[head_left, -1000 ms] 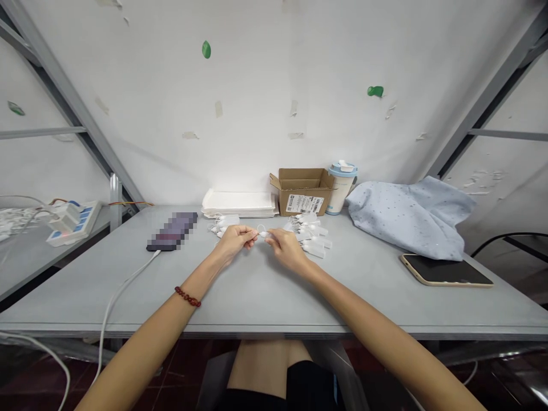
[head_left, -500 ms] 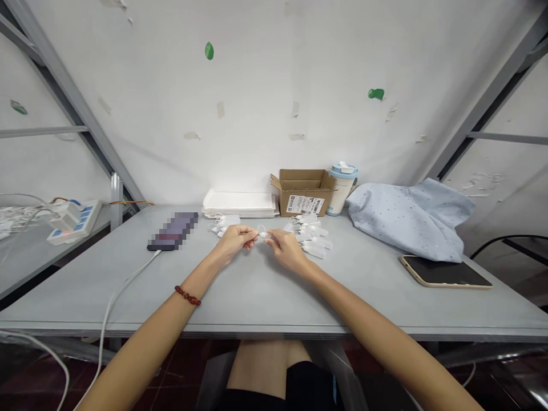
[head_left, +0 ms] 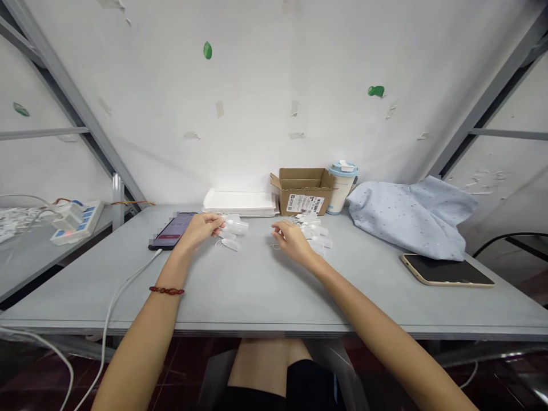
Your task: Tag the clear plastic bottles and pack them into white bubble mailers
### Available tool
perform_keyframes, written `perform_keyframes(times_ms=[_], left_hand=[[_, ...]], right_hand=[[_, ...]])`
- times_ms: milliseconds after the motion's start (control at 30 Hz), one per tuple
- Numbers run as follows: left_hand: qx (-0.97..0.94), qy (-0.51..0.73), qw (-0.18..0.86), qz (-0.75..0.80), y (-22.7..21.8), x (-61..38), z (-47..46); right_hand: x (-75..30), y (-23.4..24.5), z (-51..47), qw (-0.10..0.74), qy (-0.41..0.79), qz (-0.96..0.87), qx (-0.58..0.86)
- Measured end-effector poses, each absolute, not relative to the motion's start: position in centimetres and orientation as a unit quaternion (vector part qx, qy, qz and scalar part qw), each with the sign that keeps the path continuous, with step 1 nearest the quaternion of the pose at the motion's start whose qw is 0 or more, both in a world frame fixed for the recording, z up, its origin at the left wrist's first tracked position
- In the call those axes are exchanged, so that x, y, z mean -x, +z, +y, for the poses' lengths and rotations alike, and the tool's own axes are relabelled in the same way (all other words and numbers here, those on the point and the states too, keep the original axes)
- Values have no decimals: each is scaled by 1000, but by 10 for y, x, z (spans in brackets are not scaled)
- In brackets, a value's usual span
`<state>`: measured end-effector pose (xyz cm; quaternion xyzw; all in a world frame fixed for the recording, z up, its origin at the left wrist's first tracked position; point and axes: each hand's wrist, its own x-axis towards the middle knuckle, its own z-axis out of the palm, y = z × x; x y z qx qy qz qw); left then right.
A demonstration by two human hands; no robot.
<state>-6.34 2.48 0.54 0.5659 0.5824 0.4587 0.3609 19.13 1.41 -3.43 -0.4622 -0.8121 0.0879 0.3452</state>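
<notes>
My left hand (head_left: 202, 229) is at the left group of small translucent white tags with thin loops. Its thumb and fingers are pinched together at the loop end of one tag (head_left: 238, 226). Another tag (head_left: 231, 245) lies just in front, its loop toward the hand. My right hand (head_left: 294, 242) rests low over the table beside the right group of tags (head_left: 319, 230), its fingers curled. A thin loop (head_left: 274, 246) shows under its fingertips; whatever else is in that hand is hidden.
Behind the tags stand a stack of white trays (head_left: 240, 202), an open cardboard box (head_left: 305, 200) and a lidded cup (head_left: 341, 191). A blue cloth (head_left: 409, 214) partly covers a phone (head_left: 447, 270) on the right. Another phone (head_left: 169, 234) with a charging cable (head_left: 112, 302) lies left.
My hands were together at the middle on one small white piece with a loop. Now they are apart: the left has moved left to its group, the right slightly right.
</notes>
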Motion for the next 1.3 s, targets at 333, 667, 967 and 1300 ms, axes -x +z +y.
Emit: perform_keyframes(times_ms=[333,667,967,1300], left_hand=[[-525,427,348,649,6,76,26],[-526,353,323,703,5,74,28],[-563,331,176,737,-7,88,40],[-630,379,113,668,-7,61,33]], right_hand=[[-194,-29,10,225,66,-836,496],[-193,-24,3,162,73,-842,510],[-194,-28,5,144,57,-849,505],[-191,-23,-2,81,1,-863,499]])
